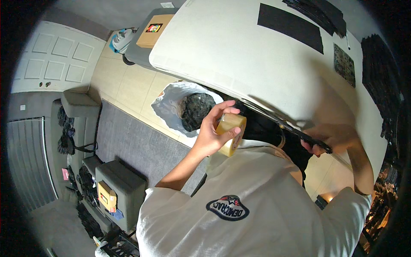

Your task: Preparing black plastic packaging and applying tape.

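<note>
My left hand point(213, 128) grips a thick roll of clear yellowish adhesive tape point(237, 128), thumb on one side and fingers on the other, in front of my white shirt. At the near edge of the white table point(224, 48), my right hand point(334, 138) is closed around the black handle of a long slim tool point(298, 132). Its thin, metallic-looking end runs along the table edge toward the left; its exact kind is hard to tell. Below the table edge, just beyond my left hand, a white plastic bag point(167, 102) stands open with dark material point(199, 109) inside.
Flat black sheets point(290, 27) and a dark patterned piece point(344, 65) lie on the table's far right. More black material point(380, 80) hangs or lies along the right rim. A cardboard box point(155, 30) rests on a grey seat; a grey ottoman point(120, 189) stands left.
</note>
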`<move>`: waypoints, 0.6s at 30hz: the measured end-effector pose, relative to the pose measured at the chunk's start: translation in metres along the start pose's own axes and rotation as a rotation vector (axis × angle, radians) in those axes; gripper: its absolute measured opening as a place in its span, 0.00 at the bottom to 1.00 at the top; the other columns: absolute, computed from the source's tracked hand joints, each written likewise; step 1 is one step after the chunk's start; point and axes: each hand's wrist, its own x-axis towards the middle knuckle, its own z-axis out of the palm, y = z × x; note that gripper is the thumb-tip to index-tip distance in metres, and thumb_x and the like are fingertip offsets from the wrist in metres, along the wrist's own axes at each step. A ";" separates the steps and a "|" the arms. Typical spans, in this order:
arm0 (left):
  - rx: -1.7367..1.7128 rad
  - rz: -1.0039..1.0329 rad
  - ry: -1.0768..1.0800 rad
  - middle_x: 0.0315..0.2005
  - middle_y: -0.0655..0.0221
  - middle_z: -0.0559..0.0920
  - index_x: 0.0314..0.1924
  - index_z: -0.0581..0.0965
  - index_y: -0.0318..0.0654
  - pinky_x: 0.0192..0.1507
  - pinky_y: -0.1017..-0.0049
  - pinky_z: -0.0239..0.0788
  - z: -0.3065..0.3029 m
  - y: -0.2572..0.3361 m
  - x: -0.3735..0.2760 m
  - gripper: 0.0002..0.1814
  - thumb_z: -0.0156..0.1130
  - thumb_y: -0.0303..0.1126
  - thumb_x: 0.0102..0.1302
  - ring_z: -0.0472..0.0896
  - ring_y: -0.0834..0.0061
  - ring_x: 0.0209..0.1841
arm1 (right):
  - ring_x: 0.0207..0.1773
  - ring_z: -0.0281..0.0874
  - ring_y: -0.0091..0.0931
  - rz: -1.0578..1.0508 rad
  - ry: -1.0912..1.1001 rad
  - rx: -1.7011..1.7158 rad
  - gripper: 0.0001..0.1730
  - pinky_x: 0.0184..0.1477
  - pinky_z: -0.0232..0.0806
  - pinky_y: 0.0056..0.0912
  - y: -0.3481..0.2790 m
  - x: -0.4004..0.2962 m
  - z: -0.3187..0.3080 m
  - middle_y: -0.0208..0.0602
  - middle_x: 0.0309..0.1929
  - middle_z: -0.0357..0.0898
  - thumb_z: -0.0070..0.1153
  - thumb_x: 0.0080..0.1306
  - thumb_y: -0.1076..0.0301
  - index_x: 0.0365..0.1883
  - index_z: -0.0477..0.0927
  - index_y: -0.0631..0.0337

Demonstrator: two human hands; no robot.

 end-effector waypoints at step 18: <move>0.002 -0.027 0.003 0.60 0.59 0.79 0.72 0.67 0.36 0.65 0.71 0.70 -0.002 -0.003 0.001 0.39 0.76 0.24 0.64 0.79 0.73 0.60 | 0.27 0.78 0.22 0.068 0.111 -0.269 0.25 0.31 0.69 0.33 -0.028 0.033 0.005 0.31 0.24 0.80 0.60 0.74 0.43 0.39 0.79 0.60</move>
